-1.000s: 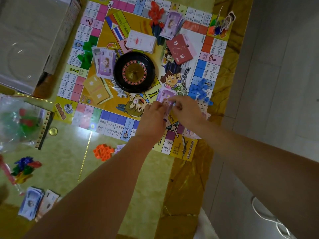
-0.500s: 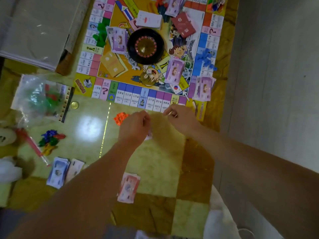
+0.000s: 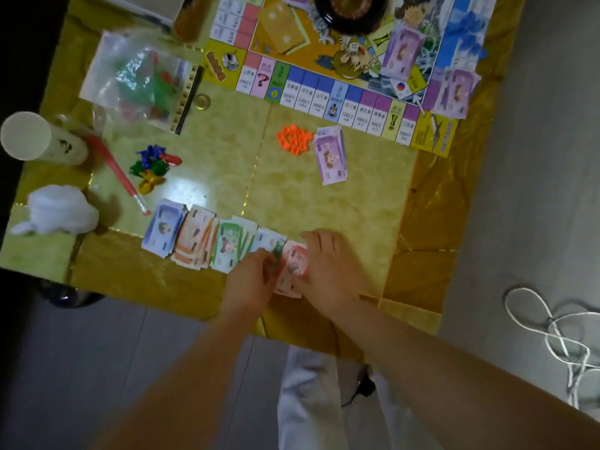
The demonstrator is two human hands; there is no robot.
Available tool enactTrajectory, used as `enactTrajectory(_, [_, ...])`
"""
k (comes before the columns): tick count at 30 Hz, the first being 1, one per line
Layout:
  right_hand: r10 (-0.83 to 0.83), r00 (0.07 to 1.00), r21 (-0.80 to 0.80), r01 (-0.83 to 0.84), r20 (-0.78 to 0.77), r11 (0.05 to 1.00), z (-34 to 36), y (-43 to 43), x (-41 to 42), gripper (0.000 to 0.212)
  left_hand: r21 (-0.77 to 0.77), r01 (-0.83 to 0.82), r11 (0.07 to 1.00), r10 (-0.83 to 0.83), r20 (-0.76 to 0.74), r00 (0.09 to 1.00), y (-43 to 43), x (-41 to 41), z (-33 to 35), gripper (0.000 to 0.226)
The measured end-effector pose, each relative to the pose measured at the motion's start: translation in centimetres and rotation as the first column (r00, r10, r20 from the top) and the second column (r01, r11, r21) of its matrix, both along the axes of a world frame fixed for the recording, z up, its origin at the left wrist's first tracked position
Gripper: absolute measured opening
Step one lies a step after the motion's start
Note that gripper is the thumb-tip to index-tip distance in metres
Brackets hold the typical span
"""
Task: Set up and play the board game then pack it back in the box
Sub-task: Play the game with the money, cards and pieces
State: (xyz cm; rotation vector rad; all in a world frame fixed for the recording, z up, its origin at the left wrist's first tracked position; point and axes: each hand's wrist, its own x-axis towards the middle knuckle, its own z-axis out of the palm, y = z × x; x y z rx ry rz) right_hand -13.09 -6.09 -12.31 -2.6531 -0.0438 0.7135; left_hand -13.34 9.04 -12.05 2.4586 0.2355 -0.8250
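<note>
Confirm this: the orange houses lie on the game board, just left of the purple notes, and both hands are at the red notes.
The head view shows the orange houses on the table, short of the game board, not on it. The rest holds: they lie just left of the purple notes, and the left hand and right hand are at the red notes.

The table (image 3: 207,177) is glossy and marble-patterned, with a white glare on it. The game board (image 3: 324,92) on the far side is smooth printed card. The banknotes (image 3: 194,238) along the near edge are thin matt paper. The orange houses (image 3: 293,141) are hard plastic. The bag (image 3: 130,79) at far left is clear, crinkled film.
</note>
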Motion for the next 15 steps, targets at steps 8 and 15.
enactTrajectory(8, [0.061,0.996,-0.16,-0.05,0.065,0.986,-1.9,2.7,-0.5,0.052,-0.077,-0.025,0.997,0.028,0.048,0.998,0.5,-0.7,-1.5,0.017])
enactTrajectory(15, [0.066,0.995,-0.193,-0.049,0.081,0.98,-1.7,3.0,-0.9,0.04,-0.054,-0.004,0.999,0.005,0.018,1.0,0.2,-0.4,-1.1,0.022])
